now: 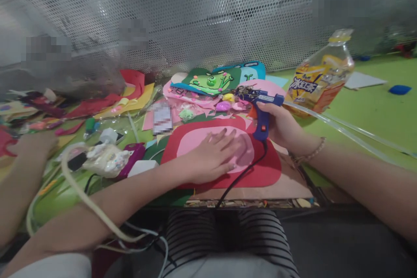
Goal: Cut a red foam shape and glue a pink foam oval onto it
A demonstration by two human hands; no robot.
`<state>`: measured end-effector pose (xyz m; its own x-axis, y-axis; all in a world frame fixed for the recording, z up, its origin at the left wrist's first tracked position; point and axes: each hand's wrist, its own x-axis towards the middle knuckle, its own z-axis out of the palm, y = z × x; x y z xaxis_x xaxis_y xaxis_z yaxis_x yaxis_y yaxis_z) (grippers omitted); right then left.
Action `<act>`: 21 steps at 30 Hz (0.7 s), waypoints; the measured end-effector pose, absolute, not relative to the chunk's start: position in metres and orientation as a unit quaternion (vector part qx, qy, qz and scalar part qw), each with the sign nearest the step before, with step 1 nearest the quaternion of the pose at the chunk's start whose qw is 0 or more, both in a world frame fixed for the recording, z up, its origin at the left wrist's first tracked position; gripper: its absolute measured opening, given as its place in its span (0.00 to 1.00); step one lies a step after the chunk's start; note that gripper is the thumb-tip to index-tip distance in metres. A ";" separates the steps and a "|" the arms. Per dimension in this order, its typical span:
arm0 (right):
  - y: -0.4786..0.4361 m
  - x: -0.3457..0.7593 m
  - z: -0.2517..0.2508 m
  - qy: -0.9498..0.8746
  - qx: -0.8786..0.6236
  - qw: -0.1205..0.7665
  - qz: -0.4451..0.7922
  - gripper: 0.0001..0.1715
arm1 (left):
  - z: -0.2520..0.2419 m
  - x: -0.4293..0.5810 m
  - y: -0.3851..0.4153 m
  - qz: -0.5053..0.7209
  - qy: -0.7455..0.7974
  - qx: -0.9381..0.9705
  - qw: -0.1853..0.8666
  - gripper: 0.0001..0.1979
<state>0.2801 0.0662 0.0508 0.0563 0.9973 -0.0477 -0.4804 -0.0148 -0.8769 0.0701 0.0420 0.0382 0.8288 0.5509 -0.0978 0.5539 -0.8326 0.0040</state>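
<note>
A: Two hands over the felt. Doing what with the left hand (211, 156)?

B: Lies flat, palm down, fingers spread and relaxed, on a pink felt oval (192, 139). Grasps nothing.

A: And under the oval?

B: A larger red felt sheet (263, 169), showing all round the left hand and reaching below the right wrist; under that, a brown board (293, 186), nearer the body.

A: Holding what in the right hand (282, 128)?

B: Grips a blue glue gun (262, 115) by the handle, fingers wrapped tight round it. Sits just right of the left fingertips, at the far edge of the red sheet, nozzle pointing leftward past those fingertips.

A: Corded?

B: Yes: a black cord (241, 176) from the handle's base, trailing down between the two wrists toward the lap (224, 234).

A: Anything beyond the hands?

B: Just past the nozzle, small coloured foam blobs (224, 105); farther on, a green frog cut-out (211, 81). Right of the right hand, a tilted drink bottle (321, 78) with a yellow label, and clear glue sticks (342, 130) running out alongside the right forearm. Behind everything, a perforated metal screen (208, 17).

A: And left of the left arm?

B: A magenta case (135, 154) beside a white charm (107, 158), a thick white cable (81, 195) crossing the left forearm, and, well off to the left, another person's hand (35, 143) resting among felt scraps (97, 106).
</note>
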 end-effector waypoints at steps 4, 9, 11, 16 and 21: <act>0.067 0.281 0.050 -0.340 -0.381 0.609 0.606 0.01 | 0.023 0.080 0.042 -0.040 0.256 0.966 0.024 0.28; 0.069 0.283 0.049 -0.339 -0.370 0.606 0.617 0.01 | 0.018 0.082 0.037 -0.028 0.268 0.963 0.025 0.27; 0.069 0.283 0.049 -0.337 -0.374 0.607 0.615 0.01 | 0.020 0.083 0.038 -0.025 0.270 0.962 0.036 0.27; 0.069 0.283 0.047 -0.343 -0.374 0.604 0.615 0.01 | 0.024 0.085 0.049 -0.041 0.307 0.949 0.056 0.25; 0.068 0.283 0.049 -0.337 -0.383 0.609 0.607 0.02 | 0.024 0.085 0.054 -0.051 0.380 0.922 0.056 0.33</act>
<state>0.2827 0.0676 0.0485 0.0344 0.9979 -0.0541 -0.4816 -0.0309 -0.8759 0.0853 0.0542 0.0240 0.7055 0.6956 -0.1359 0.7068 -0.7045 0.0638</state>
